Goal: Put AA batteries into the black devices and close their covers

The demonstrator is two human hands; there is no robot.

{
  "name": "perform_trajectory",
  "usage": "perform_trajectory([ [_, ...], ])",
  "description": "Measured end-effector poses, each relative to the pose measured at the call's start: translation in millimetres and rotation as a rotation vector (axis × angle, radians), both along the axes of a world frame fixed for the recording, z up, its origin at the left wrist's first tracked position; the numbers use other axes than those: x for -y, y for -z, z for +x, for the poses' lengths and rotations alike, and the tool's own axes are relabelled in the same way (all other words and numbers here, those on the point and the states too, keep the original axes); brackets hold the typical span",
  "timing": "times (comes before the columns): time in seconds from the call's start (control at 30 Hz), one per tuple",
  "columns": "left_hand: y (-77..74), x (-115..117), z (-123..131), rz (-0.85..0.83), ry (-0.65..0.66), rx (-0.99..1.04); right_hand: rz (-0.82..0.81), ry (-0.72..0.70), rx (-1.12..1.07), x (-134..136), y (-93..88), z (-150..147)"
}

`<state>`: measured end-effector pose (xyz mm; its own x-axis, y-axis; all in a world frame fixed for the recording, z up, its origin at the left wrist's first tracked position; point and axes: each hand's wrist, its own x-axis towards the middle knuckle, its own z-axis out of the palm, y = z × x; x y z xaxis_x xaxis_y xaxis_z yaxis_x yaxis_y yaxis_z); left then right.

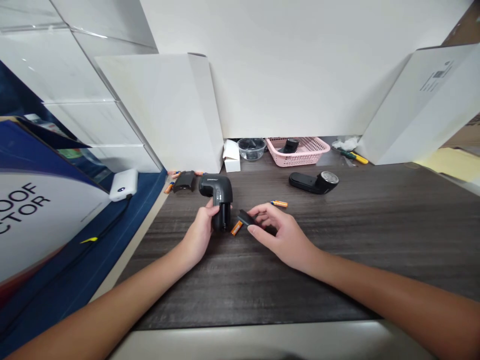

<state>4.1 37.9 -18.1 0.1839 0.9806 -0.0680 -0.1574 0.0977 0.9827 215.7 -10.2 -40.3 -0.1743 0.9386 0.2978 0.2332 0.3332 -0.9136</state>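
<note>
My left hand (199,231) is wrapped round the handle of a black pistol-shaped device (222,190), held upright with its head pointing left. A hollow, like an open battery compartment, shows in the handle. Between the thumb and fingers of my right hand (282,231) is a small curved black cover (246,217), just right of the device and apart from it. An orange battery (236,228) lies below the cover. Beyond my right hand rests another orange and blue battery (279,203). The device hides part of my left fingers.
A black fabric shaver (313,182) lies at the right. Several batteries (169,187) and a dark curved piece (184,181) sit back left. Along the back stand a small white box (231,157), clear bowl (251,150), pink basket (298,159) and yellow-handled tool (359,158).
</note>
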Motion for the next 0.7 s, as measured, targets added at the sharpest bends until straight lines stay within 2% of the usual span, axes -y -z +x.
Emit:
perform_trajectory([
  [0.1,2.6,13,4,0.066,0.087,-0.053,-0.069,-0.022,-0.154,4,-1.6,-4],
  [0.2,3.1,25,7,0.123,0.169,-0.101,-0.057,-0.03,-0.2,8,-2.2,-7],
  [0.33,0.5,30,9,0.11,0.162,-0.06,-0.037,-0.031,-0.2,10,-2.0,-7],
  [0.5,-0.3,29,11,0.129,0.193,-0.067,-0.115,-0.078,-0.253,10,-3.9,-7],
  [0.6,0.2,31,12,0.139,0.223,-0.064,-0.122,-0.067,-0.219,11,-6.4,-7],
  [0.7,-0.7,31,11,0.146,0.215,-0.084,-0.024,-0.028,-0.086,14,-7.6,-6],
])
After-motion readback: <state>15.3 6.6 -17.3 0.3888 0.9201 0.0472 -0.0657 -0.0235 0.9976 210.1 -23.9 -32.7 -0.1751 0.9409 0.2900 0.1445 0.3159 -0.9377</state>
